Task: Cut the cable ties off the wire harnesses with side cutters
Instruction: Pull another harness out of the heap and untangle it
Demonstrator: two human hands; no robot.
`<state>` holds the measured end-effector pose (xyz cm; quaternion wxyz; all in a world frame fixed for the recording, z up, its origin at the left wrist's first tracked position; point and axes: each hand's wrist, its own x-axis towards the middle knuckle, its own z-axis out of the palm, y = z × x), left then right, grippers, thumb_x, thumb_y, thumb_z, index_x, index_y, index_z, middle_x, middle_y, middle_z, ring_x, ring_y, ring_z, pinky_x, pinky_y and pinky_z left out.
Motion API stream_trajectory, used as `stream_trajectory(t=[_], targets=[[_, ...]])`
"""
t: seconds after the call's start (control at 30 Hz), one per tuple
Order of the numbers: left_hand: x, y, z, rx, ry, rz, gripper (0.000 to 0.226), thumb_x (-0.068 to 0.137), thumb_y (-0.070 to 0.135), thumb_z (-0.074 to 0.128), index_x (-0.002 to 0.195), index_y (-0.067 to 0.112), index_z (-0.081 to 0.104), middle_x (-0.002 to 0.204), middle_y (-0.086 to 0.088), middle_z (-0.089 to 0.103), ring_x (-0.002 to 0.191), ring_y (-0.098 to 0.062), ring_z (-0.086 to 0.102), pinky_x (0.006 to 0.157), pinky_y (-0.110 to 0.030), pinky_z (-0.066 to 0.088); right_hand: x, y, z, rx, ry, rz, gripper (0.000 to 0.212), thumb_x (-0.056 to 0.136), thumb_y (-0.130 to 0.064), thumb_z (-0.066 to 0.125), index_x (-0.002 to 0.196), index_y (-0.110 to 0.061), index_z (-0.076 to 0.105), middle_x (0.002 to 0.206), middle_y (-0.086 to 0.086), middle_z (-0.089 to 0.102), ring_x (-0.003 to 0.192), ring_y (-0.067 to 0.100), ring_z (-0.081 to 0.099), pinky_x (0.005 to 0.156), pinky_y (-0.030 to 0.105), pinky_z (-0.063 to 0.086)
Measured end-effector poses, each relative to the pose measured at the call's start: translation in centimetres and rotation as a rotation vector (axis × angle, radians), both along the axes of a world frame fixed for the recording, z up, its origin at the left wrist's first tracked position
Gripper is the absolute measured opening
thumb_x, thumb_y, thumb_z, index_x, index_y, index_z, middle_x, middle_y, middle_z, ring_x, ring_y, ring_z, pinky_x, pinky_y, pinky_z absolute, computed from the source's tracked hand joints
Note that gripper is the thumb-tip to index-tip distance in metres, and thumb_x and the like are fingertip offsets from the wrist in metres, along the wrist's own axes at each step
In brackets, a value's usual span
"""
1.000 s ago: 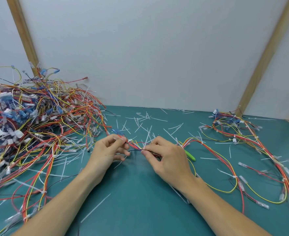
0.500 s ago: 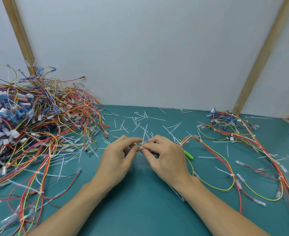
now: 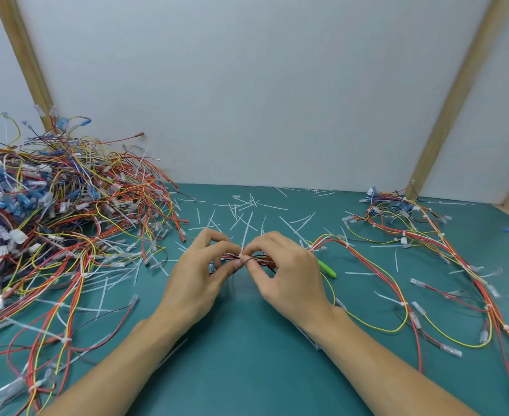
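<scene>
Head view: both hands meet over the green table (image 3: 247, 370). The left hand (image 3: 199, 280) has its fingers curled & pinches a small wire bunch (image 3: 232, 257). The right hand (image 3: 283, 274) is curled too & pinches the same bunch, right by a white cable tie (image 3: 245, 235) that sticks up btwn the fingertips. The green side cutters (image 3: 326, 267) lie on the table just right of the right hand, partly hidden. A big wire pile (image 3: 61, 223) sits far left of the hands. More tied wires (image 3: 427, 244) lie to the right. Cut white tie bits (image 3: 241, 208) lie behind the hands
</scene>
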<state>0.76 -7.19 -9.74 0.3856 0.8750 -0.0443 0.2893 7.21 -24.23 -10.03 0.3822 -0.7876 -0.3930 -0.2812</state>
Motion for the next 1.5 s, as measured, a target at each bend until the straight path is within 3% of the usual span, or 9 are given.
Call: stream_trajectory(t=[0.2, 0.37, 0.6, 0.73, 0.87, 1.03, 1.13, 1.27, 1.5], targets=[[0.1, -0.1, -0.1, -0.074, 0.008, -0.007, 0.016, 0.089, 0.020, 0.076, 0.088, 0.033, 0.069, 0.089, 0.014, 0.065, 0.066, -0.011, 0.052, 0.060, -0.016, 0.035, -0.1, 0.0, 0.1, -0.009, -0.023, -0.002, 0.011, 0.086, -0.019, 0.069, 0.096, -0.023, 0.068, 0.097, -0.013, 0.067, 0.087, 0.010, 0.065, 0.078, 0.034, 0.050], [0.2, 0.4, -0.3, -0.123, -0.052, 0.036, 0.025, 0.087, 0.012, 0.077, 0.088, 0.035, 0.067, 0.089, 0.013, 0.068, 0.062, -0.014, 0.049, 0.058, -0.023, 0.038, 0.6, -0.3, -0.1, 0.044, -0.029, -0.090, 0.024, 0.087, -0.018, 0.073, 0.107, -0.019, 0.061, 0.103, -0.013, 0.065, 0.091, 0.007, 0.060, 0.091, 0.027, 0.042], [0.4, 1.0, -0.2, -0.018, -0.192, 0.093, 0.017, 0.083, 0.021, 0.072, 0.086, 0.033, 0.061, 0.083, 0.013, 0.061, 0.065, -0.016, 0.053, 0.056, -0.016, 0.032, 1.4, -1.0, -0.2, -0.011, 0.018, -0.190, 0.022, 0.092, -0.042, 0.070, 0.101, -0.024, 0.060, 0.095, -0.016, 0.064, 0.088, 0.011, 0.054, 0.097, 0.028, 0.036], [0.4, 1.3, -0.3, -0.106, -0.155, 0.090, 0.021, 0.087, 0.013, 0.074, 0.088, 0.031, 0.065, 0.081, 0.012, 0.062, 0.061, -0.012, 0.048, 0.057, -0.018, 0.032, 1.7, -1.4, 0.0, -0.058, 0.027, -0.155, 0.021, 0.095, -0.029, 0.072, 0.114, -0.025, 0.064, 0.111, -0.017, 0.065, 0.097, 0.008, 0.060, 0.101, 0.033, 0.040], [0.3, 1.2, -0.2, -0.121, -0.052, 0.109, 0.019, 0.091, 0.010, 0.072, 0.087, 0.028, 0.065, 0.078, 0.015, 0.061, 0.066, -0.014, 0.051, 0.059, -0.018, 0.037, 1.9, -1.7, 0.2, -0.098, -0.045, -0.161, 0.012, 0.093, -0.025, 0.076, 0.105, -0.026, 0.073, 0.099, -0.017, 0.070, 0.098, 0.012, 0.059, 0.103, 0.046, 0.043], [0.4, 1.5, -0.1, -0.137, -0.001, 0.152, 0.015, 0.095, 0.008, 0.066, 0.090, 0.022, 0.063, 0.084, 0.010, 0.062, 0.078, -0.012, 0.054, 0.067, -0.013, 0.037, 1.8, -1.6, 0.4, -0.089, -0.100, -0.180, 0.018, 0.092, -0.031, 0.078, 0.108, -0.024, 0.076, 0.096, -0.011, 0.072, 0.104, 0.013, 0.063, 0.119, 0.047, 0.033], [0.4, 1.7, -0.1, -0.158, -0.003, 0.176, 0.013, 0.096, 0.007, 0.064, 0.092, 0.020, 0.063, 0.089, 0.005, 0.063, 0.082, -0.008, 0.055, 0.073, -0.011, 0.038, 1.8, -1.6, 0.4, -0.098, -0.038, -0.158, 0.019, 0.094, -0.033, 0.077, 0.108, -0.022, 0.074, 0.096, -0.011, 0.071, 0.097, 0.013, 0.064, 0.112, 0.044, 0.041], [0.4, 1.9, 0.0, -0.131, -0.029, 0.195, 0.013, 0.094, 0.009, 0.068, 0.092, 0.022, 0.067, 0.090, 0.010, 0.068, 0.089, -0.009, 0.061, 0.085, -0.020, 0.044, 1.5, -1.4, 0.1, -0.103, 0.062, -0.105, 0.016, 0.097, -0.037, 0.070, 0.097, -0.022, 0.075, 0.087, -0.010, 0.067, 0.090, 0.015, 0.058, 0.084, 0.035, 0.048], [0.4, 2.1, -0.2, -0.132, -0.030, 0.201, 0.014, 0.092, 0.010, 0.071, 0.095, 0.023, 0.070, 0.093, 0.012, 0.071, 0.091, -0.004, 0.064, 0.085, -0.014, 0.045, 1.3, -1.0, -0.3, -0.013, 0.106, -0.072, 0.008, 0.094, -0.034, 0.072, 0.095, -0.026, 0.075, 0.081, -0.013, 0.064, 0.089, 0.012, 0.054, 0.085, 0.030, 0.038]])
